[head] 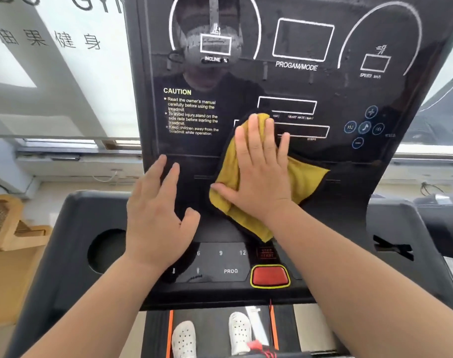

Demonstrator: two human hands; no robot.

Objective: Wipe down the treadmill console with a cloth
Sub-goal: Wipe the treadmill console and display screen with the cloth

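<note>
The console (349, 177) fills most of the view, a glossy black panel tilted up toward the person, with white outlined display boxes, a CAUTION notice (190, 112) at left and round blue buttons (364, 127) at right. Below it runs a dark tray with a round cup hole (105, 250) at left, a row of keys marked 6, 9, 12 and PROG, and a red stop button (269, 275) ringed in yellow. Under that, the belt (212, 329) shows between orange stripes, with two white clogs (184, 338) standing on it.

Both bare forearms reach up from the bottom edge. The right hand (260, 174) lies flat, palm to the panel, fingers (253, 133) stretched and slightly spread, thumb out to the left. It presses on the cloth (306, 177), not gripping it. The cloth is yellow with a dark edge, spread against the lower middle of the console; its top corner peeks out above the fingertips near the heart-rate box, one flap sticks out to the right of the hand, and a point hangs below the wrist toward the keys.

The left hand (158, 215) is beside it at left, fingers extended and a little apart, holding nothing, tips at the panel's lower edge under the CAUTION notice. Whether it touches the surface, I cannot tell.
</note>
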